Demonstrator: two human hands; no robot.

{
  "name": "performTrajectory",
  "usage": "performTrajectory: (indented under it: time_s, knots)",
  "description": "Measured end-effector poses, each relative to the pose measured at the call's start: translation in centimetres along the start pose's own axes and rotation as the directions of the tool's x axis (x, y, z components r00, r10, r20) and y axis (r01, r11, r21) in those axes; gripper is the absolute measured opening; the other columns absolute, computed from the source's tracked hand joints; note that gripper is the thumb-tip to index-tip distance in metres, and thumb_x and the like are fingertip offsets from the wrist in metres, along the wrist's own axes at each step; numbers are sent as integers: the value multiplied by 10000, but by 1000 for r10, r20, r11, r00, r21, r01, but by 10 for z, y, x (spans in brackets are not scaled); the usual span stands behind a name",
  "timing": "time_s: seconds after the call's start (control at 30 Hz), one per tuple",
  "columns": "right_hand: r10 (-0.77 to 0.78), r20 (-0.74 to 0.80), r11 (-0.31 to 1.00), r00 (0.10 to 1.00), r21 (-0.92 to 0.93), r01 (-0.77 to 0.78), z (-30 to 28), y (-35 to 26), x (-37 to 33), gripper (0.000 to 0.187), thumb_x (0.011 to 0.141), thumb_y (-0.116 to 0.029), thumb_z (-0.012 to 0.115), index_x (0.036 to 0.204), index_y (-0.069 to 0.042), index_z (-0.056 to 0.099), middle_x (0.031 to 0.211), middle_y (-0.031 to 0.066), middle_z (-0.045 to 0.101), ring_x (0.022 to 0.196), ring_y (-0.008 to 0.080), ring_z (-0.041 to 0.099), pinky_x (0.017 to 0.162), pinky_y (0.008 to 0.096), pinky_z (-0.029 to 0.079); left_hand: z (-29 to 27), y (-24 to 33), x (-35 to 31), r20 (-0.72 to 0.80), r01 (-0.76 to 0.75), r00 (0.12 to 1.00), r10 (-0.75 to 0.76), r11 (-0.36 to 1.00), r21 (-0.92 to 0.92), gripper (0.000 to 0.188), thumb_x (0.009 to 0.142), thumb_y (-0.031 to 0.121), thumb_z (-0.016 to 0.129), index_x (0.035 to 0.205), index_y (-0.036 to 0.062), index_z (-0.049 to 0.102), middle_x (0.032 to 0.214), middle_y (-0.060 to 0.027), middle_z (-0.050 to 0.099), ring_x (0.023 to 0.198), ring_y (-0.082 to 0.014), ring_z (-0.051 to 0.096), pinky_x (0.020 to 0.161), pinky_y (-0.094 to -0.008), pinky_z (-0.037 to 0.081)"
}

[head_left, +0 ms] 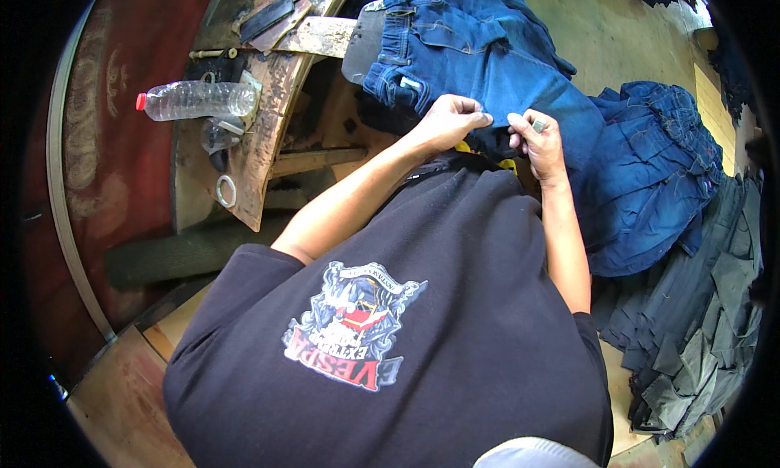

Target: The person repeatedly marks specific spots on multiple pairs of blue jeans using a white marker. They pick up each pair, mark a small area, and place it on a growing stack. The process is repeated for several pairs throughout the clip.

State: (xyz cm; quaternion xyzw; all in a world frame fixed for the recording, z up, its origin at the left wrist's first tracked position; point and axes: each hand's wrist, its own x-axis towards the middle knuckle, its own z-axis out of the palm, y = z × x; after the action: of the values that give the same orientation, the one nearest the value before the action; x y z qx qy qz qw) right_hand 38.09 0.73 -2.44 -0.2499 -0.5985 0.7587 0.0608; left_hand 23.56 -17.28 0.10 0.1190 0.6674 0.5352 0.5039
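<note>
Blue jeans [524,78] pinched at one edge by both hands, on a narrow board [323,36].
The left hand [452,123] and right hand [539,147] each look closed thumb-to-finger on the denim, just beside each other, a short stretch of cloth between them; whether a loose thread is caught there is too small to tell. The denim should handle soft, fairly heavy and hardly slippery or fragile, thicker and stiffer at the seams; a folded edge gives the surest pinch, while the gathered waistband [396,29], at ten o'clock from the hands, suits a full grasp. More denim garments [658,163] heap toward four o'clock, dark grey garments [682,314] nearer five; a clear plastic bottle [199,101] lies at nine.
</note>
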Motion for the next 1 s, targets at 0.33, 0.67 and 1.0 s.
performTrajectory:
  time_s: [0.33,0.67,1.0]
  knots:
    - [27,10,999,1000,17,-27,-2,0,-1,313,988,-270,827,764,-73,733,651,-10,686,552,26,511,539,218,353,-1,-8,-13,-223,-87,974,47,981,-175,172,1072,226,661,973,98,719,747,87,555,563,-27,411,521,-219,307]
    - [30,25,999,999,-38,-29,-4,2,-3,290,994,-267,816,785,-80,742,654,-11,695,546,26,510,540,215,383,-5,-15,-18,-233,50,969,-77,991,-123,246,1060,311,701,996,77,741,795,40,629,659,-47,486,603,-238,366]
    - [45,7,997,999,-56,-44,-1,1,-7,303,1001,-249,801,758,-87,720,649,-4,691,535,32,511,530,214,370,0,-35,-16,-290,-190,944,158,978,-86,283,1067,269,689,1068,-14,681,825,-40,717,746,-102,650,695,-301,525]
